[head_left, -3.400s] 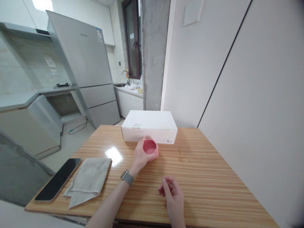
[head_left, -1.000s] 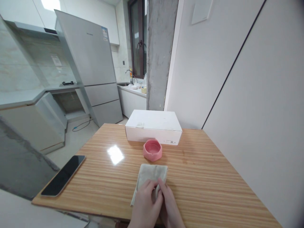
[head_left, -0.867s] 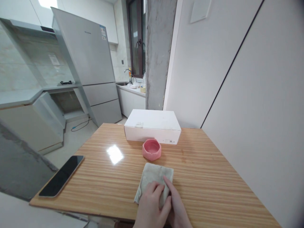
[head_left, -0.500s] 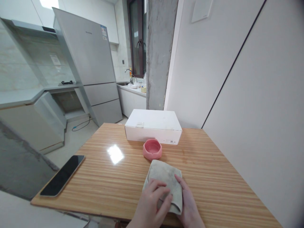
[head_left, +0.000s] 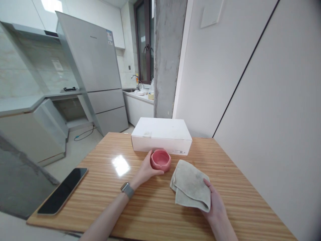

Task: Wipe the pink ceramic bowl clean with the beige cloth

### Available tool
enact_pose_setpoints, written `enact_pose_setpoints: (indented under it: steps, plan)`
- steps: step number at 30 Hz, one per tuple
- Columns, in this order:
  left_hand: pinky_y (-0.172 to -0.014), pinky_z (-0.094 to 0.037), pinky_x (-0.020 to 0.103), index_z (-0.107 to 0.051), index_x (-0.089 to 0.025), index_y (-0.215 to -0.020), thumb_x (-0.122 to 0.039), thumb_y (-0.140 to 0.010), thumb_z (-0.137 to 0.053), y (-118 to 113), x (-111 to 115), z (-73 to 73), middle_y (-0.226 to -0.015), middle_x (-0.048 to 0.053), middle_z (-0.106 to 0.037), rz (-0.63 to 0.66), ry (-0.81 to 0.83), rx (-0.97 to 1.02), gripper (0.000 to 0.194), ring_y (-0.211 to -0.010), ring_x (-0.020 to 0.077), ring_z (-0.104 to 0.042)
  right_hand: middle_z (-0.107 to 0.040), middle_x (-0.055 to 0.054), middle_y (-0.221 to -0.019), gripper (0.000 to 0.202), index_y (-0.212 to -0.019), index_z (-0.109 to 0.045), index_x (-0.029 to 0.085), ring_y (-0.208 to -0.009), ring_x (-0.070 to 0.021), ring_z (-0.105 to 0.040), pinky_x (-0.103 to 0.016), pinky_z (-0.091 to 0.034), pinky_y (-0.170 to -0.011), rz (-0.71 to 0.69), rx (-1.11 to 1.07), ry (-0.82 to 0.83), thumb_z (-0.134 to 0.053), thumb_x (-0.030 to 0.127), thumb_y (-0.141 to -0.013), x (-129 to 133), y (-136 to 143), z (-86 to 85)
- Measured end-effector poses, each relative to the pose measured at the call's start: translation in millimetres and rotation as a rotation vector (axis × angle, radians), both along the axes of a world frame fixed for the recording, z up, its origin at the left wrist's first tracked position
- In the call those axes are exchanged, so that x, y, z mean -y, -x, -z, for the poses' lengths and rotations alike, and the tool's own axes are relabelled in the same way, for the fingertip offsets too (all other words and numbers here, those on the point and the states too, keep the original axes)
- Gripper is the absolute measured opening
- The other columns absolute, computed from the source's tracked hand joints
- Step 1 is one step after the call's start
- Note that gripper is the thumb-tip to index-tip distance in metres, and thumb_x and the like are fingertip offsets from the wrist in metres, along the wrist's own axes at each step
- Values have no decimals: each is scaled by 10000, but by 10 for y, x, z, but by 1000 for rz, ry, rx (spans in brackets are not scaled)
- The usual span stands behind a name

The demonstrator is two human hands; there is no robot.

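A pink ashtray (head_left: 161, 160) with a faceted rim rests on the wooden table, just in front of a white box. My left hand (head_left: 147, 168), a watch on its wrist, closes around the ashtray's left side, thumb along the front and fingers toward the back. To the right, my right hand (head_left: 215, 197) grips a folded grey-green cloth (head_left: 192, 185) by its right edge, thumb on top. The other fingers of that hand are hidden beneath the cloth, which is held slightly above the tabletop.
Behind the ashtray sits the white box (head_left: 162, 129). A black phone (head_left: 64, 190) lies near the left edge of the table (head_left: 105, 197). On the right the table meets a white wall (head_left: 263, 117). A fridge (head_left: 92, 63) stands beyond the table.
My left hand has left the cloth and reached forward to take hold of the ashtray. My right hand has carried the cloth to the right, and one fold hangs looser.
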State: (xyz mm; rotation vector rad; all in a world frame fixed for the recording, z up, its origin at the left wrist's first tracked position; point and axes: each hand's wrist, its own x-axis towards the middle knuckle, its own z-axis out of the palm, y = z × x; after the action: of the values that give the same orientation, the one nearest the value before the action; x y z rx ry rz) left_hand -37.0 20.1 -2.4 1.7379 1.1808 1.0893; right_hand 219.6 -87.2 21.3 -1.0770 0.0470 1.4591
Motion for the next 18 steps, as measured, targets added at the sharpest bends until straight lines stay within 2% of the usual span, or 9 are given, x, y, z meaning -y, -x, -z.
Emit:
enact_pose_setpoints:
  steps: [4,10,15,18]
  plan:
    - [-1084,-366,444,-293,-199,-1429,-336,-473,-899,-90,14,-48,-1381,133,-516,0,20,48,1140,-1274,295,-489,-782,-90,-905,374,-1169,-651,136,-906,-267,-733,-405,-580,-865,30,45,-4,-587,196,-805,-133,-83,-27]
    - [-1003,-429,433,-490,-207,-1274,-248,-534,-862,-162,85,-164,-1242,86,-616,3,-32,143,829,-1135,264,-585,-787,-29,-856,392,-1146,-652,181,-808,-235,-740,-355,-590,-823,126,184,-145,-651,246,-760,-476,14,-127]
    - [-1002,-426,452,-479,-196,-1272,-243,-458,-892,-199,77,-151,-1251,99,-589,-85,-51,144,914,-1138,275,-575,-780,-15,-781,234,-962,-688,171,-759,-213,-730,-297,-581,-722,19,305,-198,-645,276,-757,-775,289,-137]
    - [-1024,-414,441,-475,-201,-1273,-250,-477,-885,-220,90,-186,-1273,94,-554,-85,-129,137,897,-1164,268,-553,-781,-38,-808,253,-913,-707,147,-781,-229,-726,-289,-568,-711,-54,320,-274,-688,313,-724,-882,447,-120]
